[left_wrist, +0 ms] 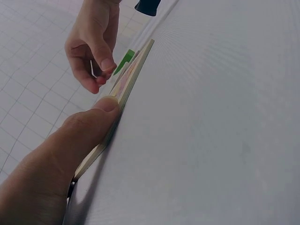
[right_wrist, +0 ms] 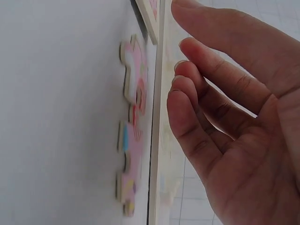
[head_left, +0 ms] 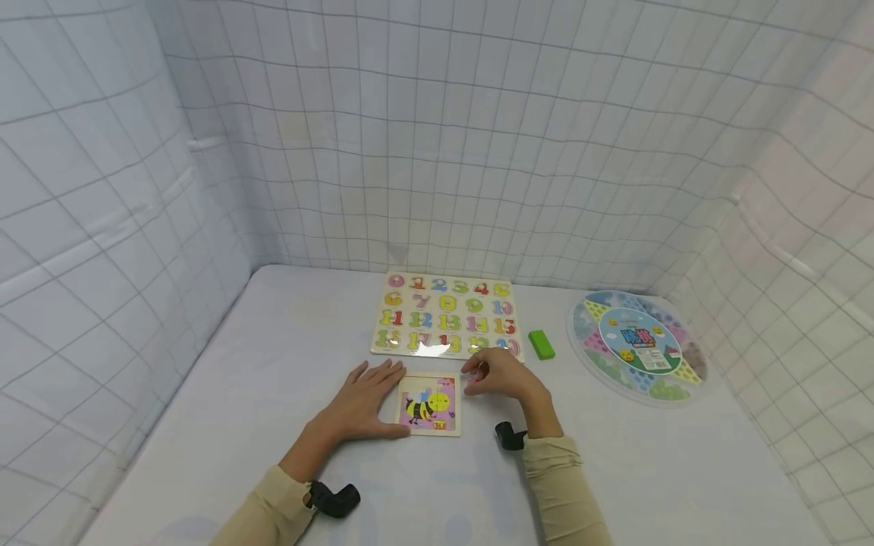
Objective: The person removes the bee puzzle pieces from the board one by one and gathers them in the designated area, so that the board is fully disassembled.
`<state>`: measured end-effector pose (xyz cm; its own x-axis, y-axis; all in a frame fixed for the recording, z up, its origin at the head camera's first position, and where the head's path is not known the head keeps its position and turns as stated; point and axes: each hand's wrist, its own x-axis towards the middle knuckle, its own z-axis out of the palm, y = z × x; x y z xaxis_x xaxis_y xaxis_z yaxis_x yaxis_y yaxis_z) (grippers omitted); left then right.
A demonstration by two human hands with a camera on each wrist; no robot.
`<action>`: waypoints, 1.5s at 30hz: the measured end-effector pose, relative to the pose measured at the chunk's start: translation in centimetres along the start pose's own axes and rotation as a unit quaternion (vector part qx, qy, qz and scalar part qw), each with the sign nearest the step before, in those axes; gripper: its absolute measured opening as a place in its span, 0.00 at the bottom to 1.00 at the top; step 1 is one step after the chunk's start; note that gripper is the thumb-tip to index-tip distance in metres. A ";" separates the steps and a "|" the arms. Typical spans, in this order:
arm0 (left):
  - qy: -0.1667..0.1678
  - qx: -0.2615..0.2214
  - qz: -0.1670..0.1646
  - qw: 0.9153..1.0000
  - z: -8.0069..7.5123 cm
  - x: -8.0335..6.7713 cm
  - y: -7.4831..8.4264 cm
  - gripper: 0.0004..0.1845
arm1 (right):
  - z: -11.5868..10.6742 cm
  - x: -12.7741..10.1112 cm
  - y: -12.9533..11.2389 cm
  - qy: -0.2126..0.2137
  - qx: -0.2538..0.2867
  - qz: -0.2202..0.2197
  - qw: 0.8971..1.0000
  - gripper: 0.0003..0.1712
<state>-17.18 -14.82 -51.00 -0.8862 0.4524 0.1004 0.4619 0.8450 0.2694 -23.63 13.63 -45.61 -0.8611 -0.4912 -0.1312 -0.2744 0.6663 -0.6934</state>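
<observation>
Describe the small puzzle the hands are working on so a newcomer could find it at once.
On the white table, just in front of the big number board, lies the small square bee puzzle. The left hand rests on its left edge; the right hand hovers at its upper right corner. It alone shows a yellow-and-black bee on pink.

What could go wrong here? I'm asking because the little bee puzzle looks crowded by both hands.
The left hand only presses flat on the bee puzzle's edge, so the board may slide. A loose pink piece lies beside the board by the right hand and could be knocked away. The number board and green block sit close behind.
</observation>
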 end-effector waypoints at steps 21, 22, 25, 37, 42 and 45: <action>-0.004 -0.003 -0.004 1.000 -0.3 0.0 0.0 0.58 | 2.3 1.4 -1.1 -0.017 -0.013 -0.011 1.000 0.16; -0.004 -0.003 -0.004 1.000 -0.3 0.0 -0.1 0.58 | 2.4 1.4 -1.1 -0.018 -0.014 -0.010 1.000 0.16; -0.002 -0.002 -0.003 1.000 -0.1 0.0 -0.1 0.58 | 2.5 1.5 -1.2 -0.021 -0.020 -0.009 1.000 0.16; 0.001 -0.007 -0.002 1.000 0.0 0.1 -0.1 0.57 | 2.7 1.6 -1.5 -0.023 -0.042 -0.015 0.999 0.15; -0.001 -0.007 -0.003 1.000 0.1 0.1 0.0 0.57 | 2.7 1.7 -1.5 -0.030 -0.049 -0.011 0.998 0.15; -0.001 -0.009 -0.004 1.000 0.1 0.1 0.0 0.57 | 2.5 1.7 -1.6 -0.035 -0.053 -0.006 0.998 0.14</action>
<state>-17.23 -14.73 -51.06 -0.8895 0.4468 0.0955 0.4543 0.8431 0.2876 -23.61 10.30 -46.52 -0.8263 -0.5354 -0.1749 -0.3316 0.7135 -0.6173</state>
